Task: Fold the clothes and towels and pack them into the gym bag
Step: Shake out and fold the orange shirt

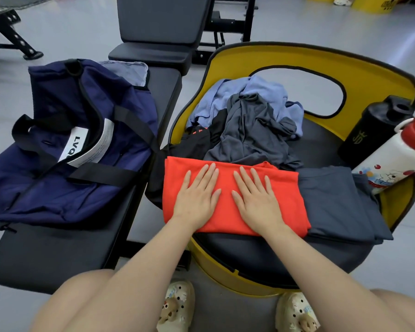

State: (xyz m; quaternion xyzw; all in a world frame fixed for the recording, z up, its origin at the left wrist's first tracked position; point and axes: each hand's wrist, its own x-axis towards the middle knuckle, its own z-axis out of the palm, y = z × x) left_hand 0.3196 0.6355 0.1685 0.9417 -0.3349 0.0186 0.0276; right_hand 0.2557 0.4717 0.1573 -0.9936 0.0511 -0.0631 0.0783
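A folded red garment (pixel 228 212) lies at the front of the yellow chair's black seat (pixel 261 250). My left hand (pixel 197 197) and my right hand (pixel 256 200) press flat on it, fingers straight and spread. To its right lies a folded dark grey garment (pixel 338 204). Behind them sits a loose heap: a dark grey shirt (pixel 249 133), a light blue towel (pixel 261 92) and a black piece with red marks (pixel 197 140). The navy gym bag (pixel 82 144) rests on the black bench to the left, its zip open.
A black shaker bottle (pixel 374 130) and a white bottle with a red cap (pixel 393 159) stand at the chair's right side. A light blue cloth (pixel 130 70) peeks from behind the bag. The black bench (pixel 58 255) extends toward me. Gym equipment stands behind.
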